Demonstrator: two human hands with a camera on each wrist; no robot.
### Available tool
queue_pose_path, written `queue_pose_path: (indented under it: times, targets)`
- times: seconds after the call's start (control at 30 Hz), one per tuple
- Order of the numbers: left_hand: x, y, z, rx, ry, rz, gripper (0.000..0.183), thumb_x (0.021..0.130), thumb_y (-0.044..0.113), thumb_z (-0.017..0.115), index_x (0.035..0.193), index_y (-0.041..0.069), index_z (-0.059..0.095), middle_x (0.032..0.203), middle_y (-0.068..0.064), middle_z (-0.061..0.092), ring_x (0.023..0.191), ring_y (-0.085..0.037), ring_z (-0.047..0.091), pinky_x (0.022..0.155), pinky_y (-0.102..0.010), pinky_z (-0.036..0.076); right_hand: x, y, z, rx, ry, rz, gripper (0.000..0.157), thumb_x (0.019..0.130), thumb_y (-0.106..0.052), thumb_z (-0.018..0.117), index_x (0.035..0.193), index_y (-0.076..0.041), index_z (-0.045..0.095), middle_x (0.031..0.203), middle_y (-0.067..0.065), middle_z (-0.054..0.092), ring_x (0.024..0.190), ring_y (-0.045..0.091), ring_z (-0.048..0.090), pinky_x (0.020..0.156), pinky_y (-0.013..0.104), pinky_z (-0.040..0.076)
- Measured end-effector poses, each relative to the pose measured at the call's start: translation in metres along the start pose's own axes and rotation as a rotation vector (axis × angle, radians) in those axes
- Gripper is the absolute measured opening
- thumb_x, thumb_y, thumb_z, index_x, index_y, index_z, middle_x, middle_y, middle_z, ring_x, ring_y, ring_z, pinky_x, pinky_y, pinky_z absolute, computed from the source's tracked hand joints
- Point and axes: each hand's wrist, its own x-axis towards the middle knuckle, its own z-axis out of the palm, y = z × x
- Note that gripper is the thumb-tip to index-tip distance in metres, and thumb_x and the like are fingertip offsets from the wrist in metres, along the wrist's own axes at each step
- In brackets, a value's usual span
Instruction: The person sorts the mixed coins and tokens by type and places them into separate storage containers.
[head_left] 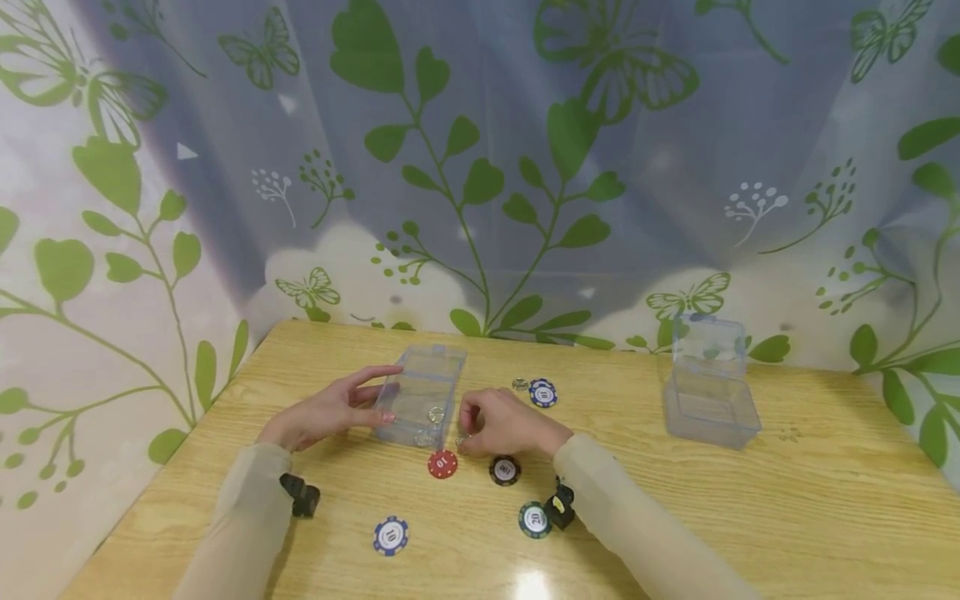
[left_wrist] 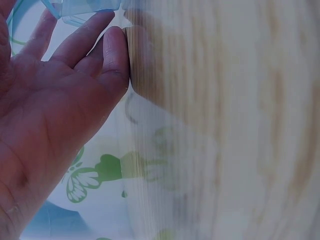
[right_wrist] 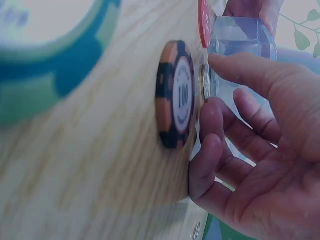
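Just left of mid-frame, my right hand (head_left: 506, 421) is pinching a gold coin (right_wrist: 205, 82) beside the clear box (head_left: 405, 433); my left hand (head_left: 327, 410), fingers apart, is steadying it. Apparently I'm collecting coins; next is likely needing a lift.

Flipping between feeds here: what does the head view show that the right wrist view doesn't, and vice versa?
Only the head view shows the second clear box with its lid raised, and two blue chips.

Only the right wrist view shows the palm of the right hand and the undersides of its curled fingers.

Both show the red chip, green chip, 100 chip, a coin at the right fingertips, and the clear box the left hand holds.
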Motion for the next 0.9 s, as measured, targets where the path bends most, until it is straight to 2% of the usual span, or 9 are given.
queue_pose_path:
  times: [0.13, 0.43, 0.63, 0.9]
  targets:
    - [0.001, -0.001, 0.0, 0.006, 0.005, -0.002, 0.086, 0.093, 0.025, 0.078, 0.163, 0.025, 0.028, 0.17, -0.02, 0.021, 0.157, -0.04, 0.021, 0.12, -0.061, 0.033, 0.002, -0.003, 0.001, -0.003, -0.005, -0.011, 0.02, 0.078, -0.011, 0.082, 0.088, -0.012, 0.064, 0.083, -0.005, 0.063, 0.077, 0.01, 0.056, 0.073, 0.025, 0.048]
    - [0.0, 0.0, 0.0, -0.003, 0.005, -0.006, 0.086, 0.093, 0.025, 0.077, 0.163, 0.025, 0.027, 0.17, -0.019, 0.022, 0.157, -0.039, 0.022, 0.119, -0.058, 0.034, 0.003, -0.006, 0.0, -0.004, -0.028, 0.026, 0.018, 0.079, -0.008, 0.079, 0.089, -0.012, 0.064, 0.081, -0.003, 0.062, 0.075, 0.012, 0.056, 0.069, 0.026, 0.047]
    - [-0.001, 0.002, 0.001, -0.003, 0.008, -0.013, 0.085, 0.092, 0.025, 0.078, 0.162, 0.026, 0.029, 0.17, -0.02, 0.021, 0.157, -0.039, 0.022, 0.12, -0.06, 0.032, 0.002, -0.008, -0.001, -0.018, -0.042, 0.053, 0.016, 0.083, -0.01, 0.08, 0.09, -0.012, 0.065, 0.082, -0.003, 0.062, 0.076, 0.012, 0.056, 0.072, 0.028, 0.047]
    - [-0.001, 0.002, 0.001, -0.001, 0.01, -0.012, 0.086, 0.092, 0.026, 0.079, 0.162, 0.026, 0.029, 0.17, -0.02, 0.022, 0.157, -0.04, 0.023, 0.12, -0.061, 0.032, 0.0, -0.017, -0.003, -0.095, -0.07, 0.058, 0.015, 0.087, -0.009, 0.077, 0.101, -0.01, 0.07, 0.091, 0.001, 0.067, 0.082, 0.013, 0.059, 0.078, 0.033, 0.052]
